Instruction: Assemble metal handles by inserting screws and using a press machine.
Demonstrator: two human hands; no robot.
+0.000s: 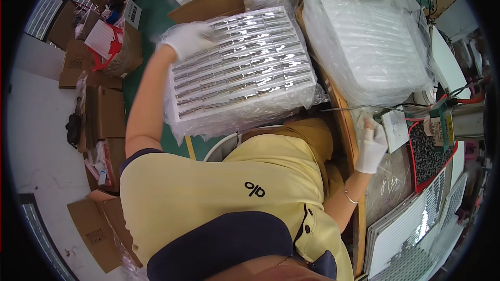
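Note:
My left hand (192, 40), in a white glove, is over the upper left part of a white foam tray (179, 116). Rows of shiny metal rods (240, 65) fill the tray's grooves, and clear plastic film wraps its sides. The left fingers are smeared by motion, so whether they hold a rod is unclear. My right hand (371, 148), also white-gloved with bare skin showing at the fingertips, is raised over the near bench by its wooden edge. Its fingers are curled together; anything between them is too small to make out.
A second, plastic-wrapped white tray (370, 41) lies on the bench. Right of my hand sit a red-rimmed bin (431, 158) of small dark parts and a machine (466, 122). White slotted panels (406, 229) lean nearby. Cardboard boxes (109, 117) stack at left.

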